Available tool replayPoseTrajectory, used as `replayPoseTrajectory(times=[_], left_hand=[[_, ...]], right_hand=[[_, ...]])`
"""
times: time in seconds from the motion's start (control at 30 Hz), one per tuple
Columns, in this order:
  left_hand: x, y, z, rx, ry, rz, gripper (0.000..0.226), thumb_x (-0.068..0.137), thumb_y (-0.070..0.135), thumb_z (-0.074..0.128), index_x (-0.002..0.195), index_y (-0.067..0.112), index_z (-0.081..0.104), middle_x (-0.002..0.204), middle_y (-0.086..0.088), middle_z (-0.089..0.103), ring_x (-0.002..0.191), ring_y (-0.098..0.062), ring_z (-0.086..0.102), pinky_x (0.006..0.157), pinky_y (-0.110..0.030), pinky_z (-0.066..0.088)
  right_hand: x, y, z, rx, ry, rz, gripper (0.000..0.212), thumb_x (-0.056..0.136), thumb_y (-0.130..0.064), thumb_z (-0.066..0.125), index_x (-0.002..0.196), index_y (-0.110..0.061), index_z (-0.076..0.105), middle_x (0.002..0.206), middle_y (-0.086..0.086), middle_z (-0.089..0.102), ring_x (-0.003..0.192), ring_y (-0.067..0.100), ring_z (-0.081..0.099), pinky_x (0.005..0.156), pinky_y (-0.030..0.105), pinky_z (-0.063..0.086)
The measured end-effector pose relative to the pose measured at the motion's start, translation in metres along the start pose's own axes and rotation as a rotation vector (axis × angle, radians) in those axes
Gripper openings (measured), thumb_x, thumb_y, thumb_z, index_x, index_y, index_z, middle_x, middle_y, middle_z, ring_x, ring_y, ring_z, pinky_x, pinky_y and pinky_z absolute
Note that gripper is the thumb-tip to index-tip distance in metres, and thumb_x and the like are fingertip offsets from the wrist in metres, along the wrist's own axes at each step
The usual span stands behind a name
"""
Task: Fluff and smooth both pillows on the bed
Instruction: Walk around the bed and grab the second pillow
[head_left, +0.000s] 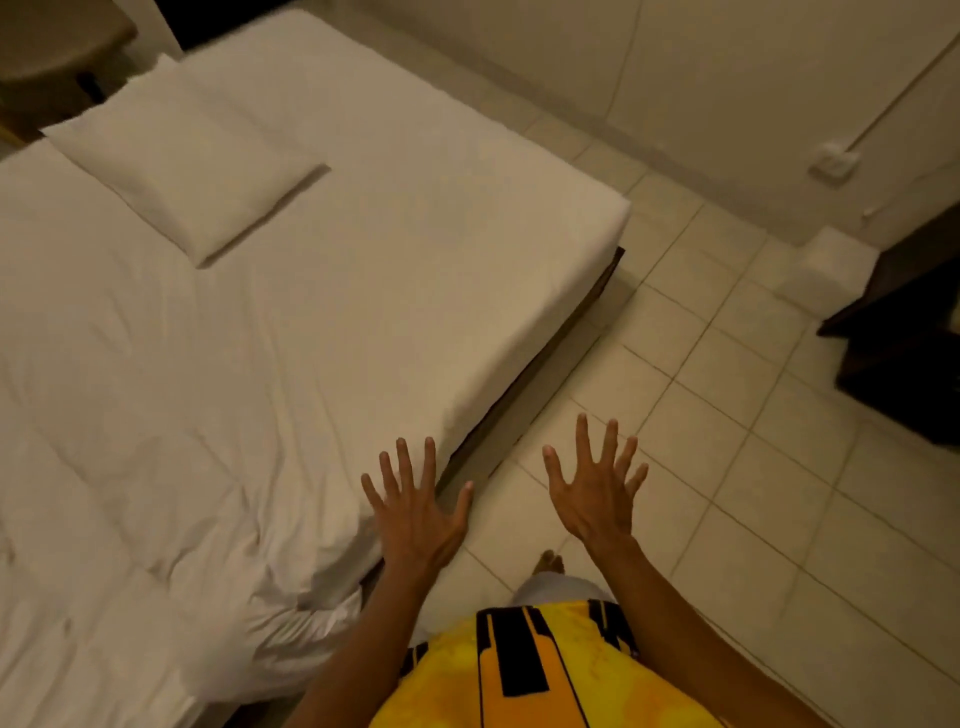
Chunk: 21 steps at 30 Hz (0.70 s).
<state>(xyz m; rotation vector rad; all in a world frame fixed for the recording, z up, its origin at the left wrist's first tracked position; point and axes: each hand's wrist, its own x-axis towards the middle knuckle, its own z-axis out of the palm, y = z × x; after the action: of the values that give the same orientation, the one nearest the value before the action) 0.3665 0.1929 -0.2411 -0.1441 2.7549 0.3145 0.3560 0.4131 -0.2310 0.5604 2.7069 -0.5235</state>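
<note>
Pale square-tiled floor (727, 364) runs beside a low bed with a white sheet (363, 260). One white rectangular fabric pillow (187, 161) shows, lying flat and plump with faint creases, well beyond both grips and to their left. The left hand (415, 514) and right hand (597, 493) are spread wide, fingers splayed, holding nothing, the left grip over the bed's near corner

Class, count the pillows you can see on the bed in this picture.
1. The pillow lies flat at the far left of the bed, away from both hands. A second may be out of frame.
</note>
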Motion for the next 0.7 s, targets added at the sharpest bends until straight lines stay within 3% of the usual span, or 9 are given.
replayPoseTrajectory(times=[0.27,0.57,0.7], left_hand=[[0.058,0.162,-0.012,0.018,-0.065,0.097,0.094,0.078,0.082,-0.008,0.156,0.031,-0.015,0.164,-0.011,-0.021,0.151,-0.035,-0.017,0.119,-0.061,-0.008],[0.17,0.269,-0.017,0.097,-0.152,0.199,0.1,0.071,0.082,-0.023,0.156,0.03,-0.015,0.163,-0.011,-0.022,0.149,-0.035,-0.021,0.119,-0.06,-0.01],[0.244,0.312,-0.027,0.154,-0.186,0.242,0.083,0.088,0.074,-0.005,0.157,0.029,-0.012,0.163,-0.011,-0.021,0.15,-0.035,-0.02,0.118,-0.061,-0.011]], right_hand=[[0.085,0.105,-0.077,0.086,0.047,0.177,0.078,0.092,-0.073,0.011,0.158,-0.034,-0.007,0.167,0.009,-0.011,0.152,0.036,-0.014,0.119,0.06,-0.009],[0.173,0.133,-0.103,0.055,-0.004,0.186,0.085,0.084,-0.077,-0.005,0.158,-0.035,-0.01,0.166,0.01,-0.014,0.152,0.035,-0.017,0.119,0.059,-0.009],[0.24,0.145,-0.136,0.059,0.027,0.236,0.079,0.091,-0.075,0.007,0.159,-0.034,-0.006,0.167,0.009,-0.013,0.151,0.035,-0.017,0.119,0.059,-0.011]])
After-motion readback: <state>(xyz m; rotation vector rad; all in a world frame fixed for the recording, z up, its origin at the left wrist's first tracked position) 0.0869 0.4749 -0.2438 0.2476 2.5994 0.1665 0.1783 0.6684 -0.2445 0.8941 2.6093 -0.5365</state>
